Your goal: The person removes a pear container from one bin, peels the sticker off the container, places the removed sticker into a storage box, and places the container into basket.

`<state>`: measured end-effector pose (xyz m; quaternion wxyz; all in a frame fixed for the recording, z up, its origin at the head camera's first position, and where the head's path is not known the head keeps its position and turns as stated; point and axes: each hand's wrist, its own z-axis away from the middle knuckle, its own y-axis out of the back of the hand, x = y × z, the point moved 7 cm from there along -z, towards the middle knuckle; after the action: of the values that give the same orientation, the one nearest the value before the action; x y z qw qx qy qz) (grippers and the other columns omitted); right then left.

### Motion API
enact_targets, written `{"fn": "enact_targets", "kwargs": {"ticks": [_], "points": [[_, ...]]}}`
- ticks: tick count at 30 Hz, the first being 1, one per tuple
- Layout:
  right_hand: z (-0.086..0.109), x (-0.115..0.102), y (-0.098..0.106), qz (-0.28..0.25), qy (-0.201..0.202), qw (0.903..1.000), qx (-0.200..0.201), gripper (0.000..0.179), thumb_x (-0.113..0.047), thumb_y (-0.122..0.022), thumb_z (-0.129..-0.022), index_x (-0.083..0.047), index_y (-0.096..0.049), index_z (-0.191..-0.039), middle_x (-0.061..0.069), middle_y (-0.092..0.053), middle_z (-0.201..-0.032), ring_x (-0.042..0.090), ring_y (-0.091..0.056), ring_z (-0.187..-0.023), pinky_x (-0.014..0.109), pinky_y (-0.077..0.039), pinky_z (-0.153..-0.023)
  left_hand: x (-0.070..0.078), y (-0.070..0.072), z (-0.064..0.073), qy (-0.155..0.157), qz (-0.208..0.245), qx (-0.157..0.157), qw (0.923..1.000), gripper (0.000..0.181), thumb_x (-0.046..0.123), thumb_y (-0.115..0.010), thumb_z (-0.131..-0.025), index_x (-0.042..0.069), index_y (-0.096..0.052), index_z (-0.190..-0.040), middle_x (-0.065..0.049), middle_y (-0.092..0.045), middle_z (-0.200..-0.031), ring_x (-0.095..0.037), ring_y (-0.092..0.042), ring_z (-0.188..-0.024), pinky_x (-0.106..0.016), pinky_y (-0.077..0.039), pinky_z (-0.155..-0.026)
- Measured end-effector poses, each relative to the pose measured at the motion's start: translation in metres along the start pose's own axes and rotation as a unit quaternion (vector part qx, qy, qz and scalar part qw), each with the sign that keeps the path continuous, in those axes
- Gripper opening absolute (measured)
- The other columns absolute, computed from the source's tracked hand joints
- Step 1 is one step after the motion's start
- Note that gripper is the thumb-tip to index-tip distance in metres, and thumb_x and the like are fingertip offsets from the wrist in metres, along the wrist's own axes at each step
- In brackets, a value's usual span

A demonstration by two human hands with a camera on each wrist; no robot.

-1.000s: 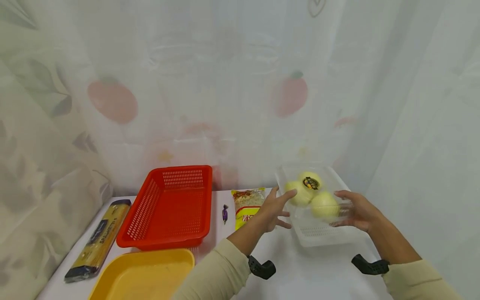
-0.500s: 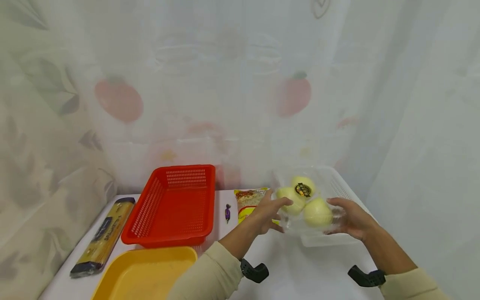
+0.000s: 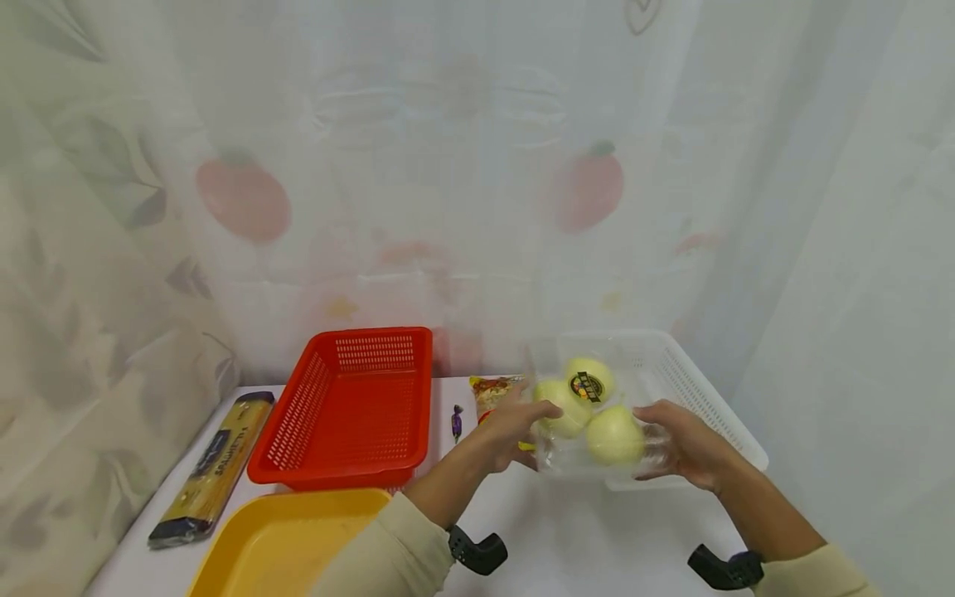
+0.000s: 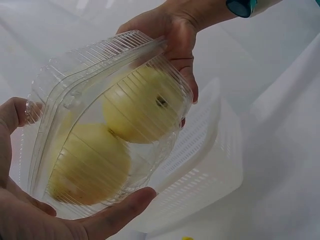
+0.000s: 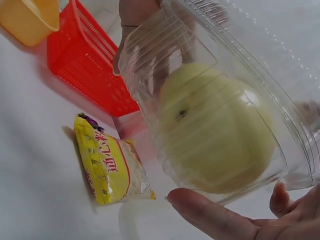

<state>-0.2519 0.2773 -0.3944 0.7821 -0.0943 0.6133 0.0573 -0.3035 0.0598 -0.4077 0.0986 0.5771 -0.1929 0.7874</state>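
Between both hands is a clear plastic clamshell box holding several pale yellow pears; a dark round label sits on its lid. My left hand grips the box's left end, thumb on top and fingers beneath. The opposite end is gripped by my right hand. In the left wrist view the box hangs tilted above the table, with pears visible through its ribbed wall. Partly behind the box stands a white perforated basket; its left part is hidden.
A red basket stands left of centre, with a yellow tray before it. Spaghetti in a packet lies at far left. A purple-wrapped candy and a yellow food bag lie near the middle. A curtain hangs behind.
The box of pears has moved left and slightly toward me, from over the white basket to partly clear of it. The left hand has closed onto its left end.
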Motion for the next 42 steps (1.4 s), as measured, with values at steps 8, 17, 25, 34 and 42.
{"fn": "enact_targets", "kwargs": {"ticks": [8, 17, 25, 34, 42], "points": [[0.003, -0.002, -0.012, 0.034, 0.011, 0.9993, -0.011, 0.039, -0.031, -0.051, -0.099, 0.002, -0.035, -0.112, 0.020, -0.045, -0.111, 0.033, -0.062, -0.090, 0.055, -0.054, -0.072, 0.005, 0.013, 0.018, -0.010, -0.025, 0.012, 0.9996, 0.084, 0.025, -0.077, -0.078, 0.027, -0.031, -0.148, -0.016, -0.049, -0.126, -0.037, -0.063, -0.090, -0.054, -0.054, -0.054], [0.003, -0.004, -0.022, 0.074, 0.013, 0.9972, 0.000, 0.038, -0.031, -0.053, -0.098, 0.001, -0.033, -0.105, 0.020, -0.045, -0.105, 0.030, -0.062, -0.084, 0.052, -0.056, -0.068, 0.010, 0.019, 0.031, -0.019, -0.033, -0.002, 0.9993, 0.080, 0.023, -0.074, -0.081, 0.031, -0.032, -0.148, -0.015, -0.048, -0.125, -0.037, -0.062, -0.092, -0.056, -0.053, -0.055], [0.004, 0.004, -0.031, 0.092, 0.009, 0.9957, 0.010, 0.037, -0.031, -0.056, -0.096, -0.002, -0.033, -0.099, 0.019, -0.047, -0.102, 0.029, -0.061, -0.080, 0.044, -0.056, -0.062, 0.003, 0.024, 0.041, -0.023, -0.047, 0.018, 0.9985, 0.086, 0.020, -0.072, -0.079, 0.039, -0.027, -0.150, -0.015, -0.047, -0.124, -0.038, -0.062, -0.089, -0.057, -0.053, -0.054], [0.003, 0.020, -0.043, 0.082, 0.012, 0.9965, 0.011, 0.034, -0.029, -0.056, -0.096, -0.006, -0.031, -0.095, 0.021, -0.043, -0.108, 0.031, -0.061, -0.081, 0.047, -0.056, -0.062, -0.006, 0.034, 0.051, -0.025, -0.062, 0.040, 0.9969, 0.090, 0.019, -0.071, -0.077, 0.039, -0.024, -0.150, -0.017, -0.047, -0.123, -0.042, -0.060, -0.096, -0.058, -0.052, -0.054], [0.004, 0.031, -0.056, 0.081, 0.008, 0.9966, -0.011, 0.036, -0.029, -0.057, -0.096, -0.006, -0.029, -0.095, 0.022, -0.045, -0.107, 0.032, -0.062, -0.081, 0.046, -0.055, -0.064, -0.019, 0.045, 0.059, -0.015, -0.063, 0.047, 0.9968, 0.083, 0.019, -0.070, -0.078, 0.020, -0.026, -0.148, -0.018, -0.051, -0.116, -0.036, -0.060, -0.092, -0.056, -0.053, -0.057]]}}
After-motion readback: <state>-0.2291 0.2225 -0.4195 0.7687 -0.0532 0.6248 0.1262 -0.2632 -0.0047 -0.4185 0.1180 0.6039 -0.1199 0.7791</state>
